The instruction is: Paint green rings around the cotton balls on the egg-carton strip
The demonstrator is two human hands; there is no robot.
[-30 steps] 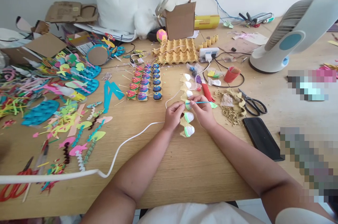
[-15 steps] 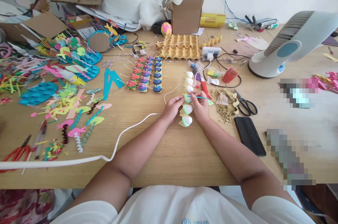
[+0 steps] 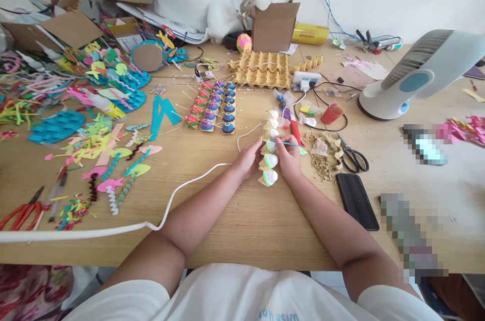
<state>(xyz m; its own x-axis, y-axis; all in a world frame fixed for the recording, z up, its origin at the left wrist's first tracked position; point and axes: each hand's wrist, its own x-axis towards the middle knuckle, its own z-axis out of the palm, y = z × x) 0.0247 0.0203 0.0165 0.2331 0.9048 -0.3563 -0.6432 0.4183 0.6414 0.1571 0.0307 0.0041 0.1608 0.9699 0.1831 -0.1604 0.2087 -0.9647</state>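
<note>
**Blue stick [image 3: 292,144] held crosswise over a strip [image 3: 261,179] of domes [image 3: 271,177]**

The stick is pinched between the thumb and fingers of the right hand [image 3: 288,158], its left end pointed at the third dome from the near end (whether the dome is actually touched cannot be told). By the left hand [image 3: 248,158], the strip's left edge appears to be met at that same dome; its fingers are bunched together, but whether the edge is pinched or merely steadied cannot be made out.

The strip is set between the two hands, its long axis run away from the body, so that it is crossed nearly square by the stick. The dome is thus reached from the right by the stick, while the left fingertips are placed nearer the strip itself. Green edging is shown on the three nearest domes; the three farther ones are seen as white.

Just right of the right hand, a green scrap [image 3: 302,151] and a red piece [image 3: 296,132] are found, then a pile of bits [image 3: 322,164], scissors [image 3: 354,153] and a phone [image 3: 357,201]. Left of the strip and farther off, painted rows [image 3: 210,108] are lined up. Beyond these, egg trays [image 3: 261,69] are placed, and at far right a fan [image 3: 407,78] is stood.
</note>
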